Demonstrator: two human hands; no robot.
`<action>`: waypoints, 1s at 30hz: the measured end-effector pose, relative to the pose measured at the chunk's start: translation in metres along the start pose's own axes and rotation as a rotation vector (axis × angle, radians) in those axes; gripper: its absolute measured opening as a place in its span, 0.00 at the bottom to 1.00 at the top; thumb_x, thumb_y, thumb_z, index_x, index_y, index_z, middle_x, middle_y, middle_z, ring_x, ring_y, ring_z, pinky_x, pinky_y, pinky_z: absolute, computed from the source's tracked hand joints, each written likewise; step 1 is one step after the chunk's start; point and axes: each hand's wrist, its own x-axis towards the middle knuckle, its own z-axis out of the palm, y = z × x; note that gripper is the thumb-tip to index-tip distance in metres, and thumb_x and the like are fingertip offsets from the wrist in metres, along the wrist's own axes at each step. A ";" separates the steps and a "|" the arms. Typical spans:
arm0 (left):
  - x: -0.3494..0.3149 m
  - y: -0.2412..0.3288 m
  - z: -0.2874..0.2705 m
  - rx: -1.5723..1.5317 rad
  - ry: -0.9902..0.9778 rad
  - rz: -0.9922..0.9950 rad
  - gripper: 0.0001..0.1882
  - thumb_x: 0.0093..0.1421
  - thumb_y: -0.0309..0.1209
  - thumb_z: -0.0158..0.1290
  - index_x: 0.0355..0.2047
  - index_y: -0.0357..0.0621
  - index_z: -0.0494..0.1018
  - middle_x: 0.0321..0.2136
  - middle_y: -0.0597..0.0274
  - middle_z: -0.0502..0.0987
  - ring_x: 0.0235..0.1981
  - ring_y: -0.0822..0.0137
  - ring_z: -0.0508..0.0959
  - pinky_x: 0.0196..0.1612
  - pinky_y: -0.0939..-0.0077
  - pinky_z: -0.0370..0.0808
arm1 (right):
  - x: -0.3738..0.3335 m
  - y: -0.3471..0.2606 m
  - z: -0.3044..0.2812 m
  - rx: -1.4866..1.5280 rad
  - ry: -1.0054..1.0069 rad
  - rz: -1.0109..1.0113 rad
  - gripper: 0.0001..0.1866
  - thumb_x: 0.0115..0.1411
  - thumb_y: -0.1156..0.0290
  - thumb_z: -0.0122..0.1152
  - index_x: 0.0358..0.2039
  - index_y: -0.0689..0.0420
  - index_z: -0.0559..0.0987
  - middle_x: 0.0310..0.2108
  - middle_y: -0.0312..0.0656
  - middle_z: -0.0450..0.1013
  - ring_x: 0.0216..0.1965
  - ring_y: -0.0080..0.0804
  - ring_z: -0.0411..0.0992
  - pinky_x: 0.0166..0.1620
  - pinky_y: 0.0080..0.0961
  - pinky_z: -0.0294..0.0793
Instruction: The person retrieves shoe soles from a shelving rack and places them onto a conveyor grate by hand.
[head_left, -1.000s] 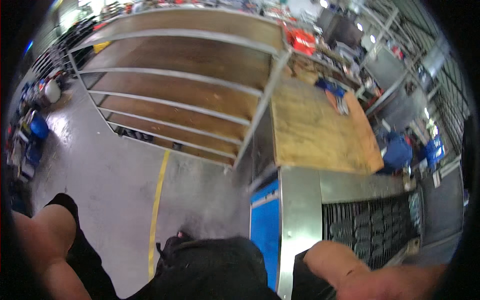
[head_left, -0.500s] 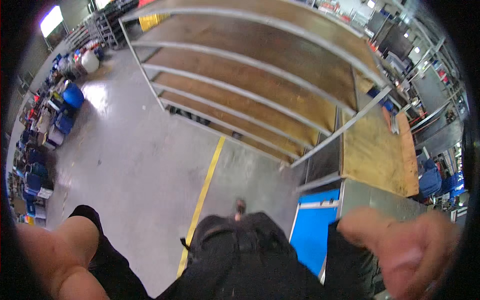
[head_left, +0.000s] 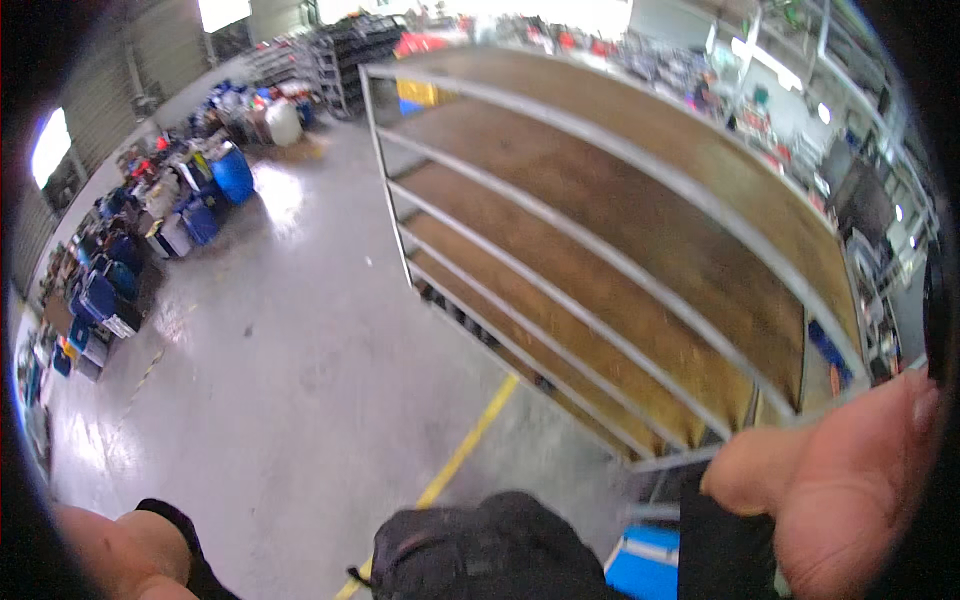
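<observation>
My left hand point(head_left: 125, 550) is raised at the lower left, bare beyond a black sleeve point(head_left: 175, 520). Its fingers run out past the dark rim of the picture, so their pose and anything in them stay hidden. At the lower right, close to the camera, my right hand point(head_left: 850, 480) comes up out of another black sleeve point(head_left: 725, 540). A fingertip shows at the picture's edge, but most of its fingers are cut off. In the picture it overlaps the near end of a metal-framed rack point(head_left: 560, 185) with brown shelf boards; I cannot see it touch the rack.
Grey floor point(head_left: 300, 370) with a yellow line point(head_left: 470, 450) stretches before me. Blue bins point(head_left: 232, 172) and mixed containers line the left wall. A yellow crate point(head_left: 415, 92) stands behind the rack. A blue panel point(head_left: 645, 570) lies low, right of my body.
My view has tilted up and turned left, so the rack sits further right and more wall and windows show. Both hands remain raised at the picture's sides.
</observation>
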 end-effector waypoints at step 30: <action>-0.076 -0.164 0.809 -0.764 -1.789 -0.723 0.33 0.64 0.44 0.63 0.64 0.40 0.70 0.56 0.57 0.79 0.58 0.63 0.76 0.60 0.66 0.71 | -0.337 0.312 0.515 -0.615 1.288 2.166 0.22 0.65 0.53 0.63 0.44 0.61 0.81 0.35 0.48 0.80 0.39 0.37 0.80 0.44 0.31 0.78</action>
